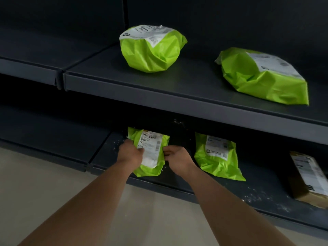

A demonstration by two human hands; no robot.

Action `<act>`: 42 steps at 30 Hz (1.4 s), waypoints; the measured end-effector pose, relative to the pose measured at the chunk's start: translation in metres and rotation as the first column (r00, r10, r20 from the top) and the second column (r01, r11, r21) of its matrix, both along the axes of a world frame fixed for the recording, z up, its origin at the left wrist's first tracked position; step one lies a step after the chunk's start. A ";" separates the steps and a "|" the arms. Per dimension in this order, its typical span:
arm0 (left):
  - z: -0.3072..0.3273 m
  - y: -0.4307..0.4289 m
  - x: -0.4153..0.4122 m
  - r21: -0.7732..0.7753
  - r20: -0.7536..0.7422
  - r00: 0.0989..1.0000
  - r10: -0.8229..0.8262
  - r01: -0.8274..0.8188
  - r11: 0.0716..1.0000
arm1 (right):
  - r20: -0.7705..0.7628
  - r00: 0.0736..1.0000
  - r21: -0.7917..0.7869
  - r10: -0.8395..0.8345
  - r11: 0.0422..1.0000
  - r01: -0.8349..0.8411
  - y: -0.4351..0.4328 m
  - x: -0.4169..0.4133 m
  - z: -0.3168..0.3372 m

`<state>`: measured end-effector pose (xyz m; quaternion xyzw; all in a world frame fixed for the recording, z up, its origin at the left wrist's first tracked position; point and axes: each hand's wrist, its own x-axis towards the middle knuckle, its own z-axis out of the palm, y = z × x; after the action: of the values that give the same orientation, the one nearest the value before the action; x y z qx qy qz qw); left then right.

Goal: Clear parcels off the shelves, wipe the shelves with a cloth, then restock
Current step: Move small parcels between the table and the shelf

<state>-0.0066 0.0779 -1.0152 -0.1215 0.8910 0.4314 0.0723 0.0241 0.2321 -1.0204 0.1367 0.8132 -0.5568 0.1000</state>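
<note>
A person reaches both bare arms down to the lower dark grey metal shelf point(230, 189) of a retail-style rack, where a small lime-green plastic mailer parcel with a white shipping label point(152, 151) lies near the shelf's left end, its bottom edge close to the front lip. The left grip point(130, 151) is curled around the parcel's left edge, partly covering the label, while the right grip point(177, 159) pinches the right edge, fingers folded in against the plastic. Just to the right on the same shelf, apart from the held one, a second lime-green labelled mailer point(217, 155) lies tilted with its label facing up. Further right, at the frame's edge, sits a brown cardboard box with a white label point(308, 176). White specks of debris point(257, 196) are scattered over the lower shelf, thickest in front of the box and near the held parcel. On the upper dark grey shelf point(124, 77) rest two more green mailers, well apart: a rounded, bulging lime-green bag point(152, 48) toward the middle and a flatter, crumpled lime-green bag point(262, 75) to the right, close to the front edge. A pale beige floor point(53, 174) shows below the rack.
</note>
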 end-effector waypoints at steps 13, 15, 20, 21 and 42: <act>0.002 0.043 0.010 0.049 -0.044 0.998 0.040 -0.038 0.998 | 0.148 0.929 0.764 -0.340 0.636 0.111 0.110 0.037 0.014; 0.002 0.047 0.010 0.066 -0.037 0.999 0.034 -0.031 0.997 | 0.203 0.905 0.712 -0.373 0.691 0.125 0.114 0.038 0.008; 0.001 0.049 0.007 0.098 -0.029 0.999 0.038 -0.035 0.995 | 0.128 0.906 0.695 -0.404 0.688 0.208 0.115 0.039 -0.001; 0.002 0.050 0.006 0.108 -0.024 0.999 0.042 -0.039 0.993 | 0.110 0.906 0.688 -0.409 0.689 0.227 0.115 0.040 -0.002; 0.188 0.071 0.170 -0.069 0.300 0.946 -0.122 0.149 0.986 | 0.238 0.796 0.593 -0.556 0.732 0.334 0.110 0.242 0.195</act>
<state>0.1629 0.1493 -0.8269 -0.1260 0.8951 0.3617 0.2281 0.2664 0.3421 -0.8257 0.4644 0.8356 -0.2814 0.0832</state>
